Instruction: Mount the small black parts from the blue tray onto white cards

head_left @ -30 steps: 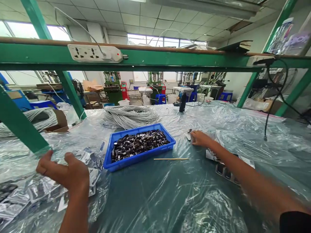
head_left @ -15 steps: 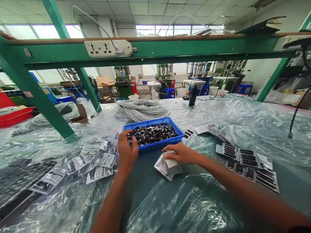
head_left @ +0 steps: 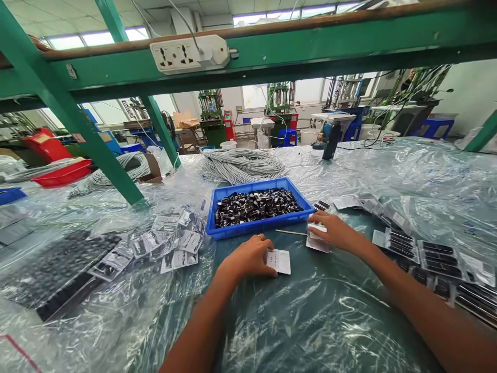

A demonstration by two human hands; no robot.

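My left hand (head_left: 252,256) is low over the table in front of the blue tray, its thumb and fingers closed on the left edge of a small white labelled packet (head_left: 280,261). To the right, my right hand (head_left: 333,232) has its fingers bent over another pale packet (head_left: 317,242), partly hiding it. Between the two lies a thin pale stick (head_left: 290,232). The blue tray (head_left: 259,227) just beyond holds a heap of small black parts (head_left: 256,207). What the packets contain is hidden.
Clear packets (head_left: 180,259) lie scattered at left beside a wrapped block of dark pieces (head_left: 62,267). Packs of black strips (head_left: 438,259) lie at right. Behind the tray is a grey cable coil (head_left: 243,165). A green frame (head_left: 272,52) with a power strip (head_left: 190,54) crosses above.
My left hand has moved from the tray's left side to a packet in front of it. My right hand is now farther right over another packet. The view has shifted.
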